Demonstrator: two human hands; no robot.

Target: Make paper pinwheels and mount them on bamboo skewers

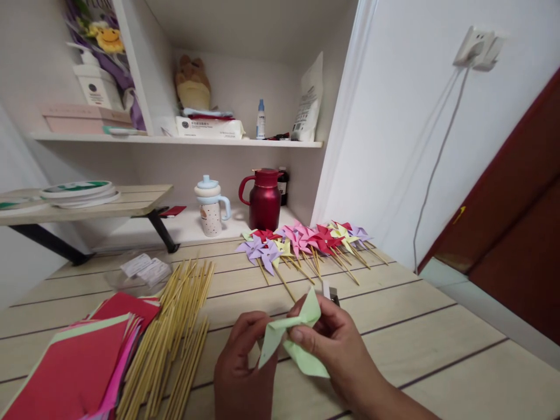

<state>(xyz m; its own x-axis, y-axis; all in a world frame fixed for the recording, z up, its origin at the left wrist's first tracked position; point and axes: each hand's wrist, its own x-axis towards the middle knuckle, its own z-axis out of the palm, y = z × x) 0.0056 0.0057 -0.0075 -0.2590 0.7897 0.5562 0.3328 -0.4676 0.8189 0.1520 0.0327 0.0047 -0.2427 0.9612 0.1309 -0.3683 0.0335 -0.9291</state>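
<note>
Head view: left hand (240, 364) and right hand (332, 344) both pinched on pale green folded paper (291, 338), raised just above worktop (437, 350) near its front edge. Bamboo sticks (175, 338) and coloured sheets (74, 367) toward left edge; finished pinwheels (306, 242) along back edge.

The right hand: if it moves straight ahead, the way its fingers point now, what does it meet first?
The right hand points left, pinching the green paper. Straight on, it would probably meet the left hand, which holds the same paper; depth is hard to judge.
</note>
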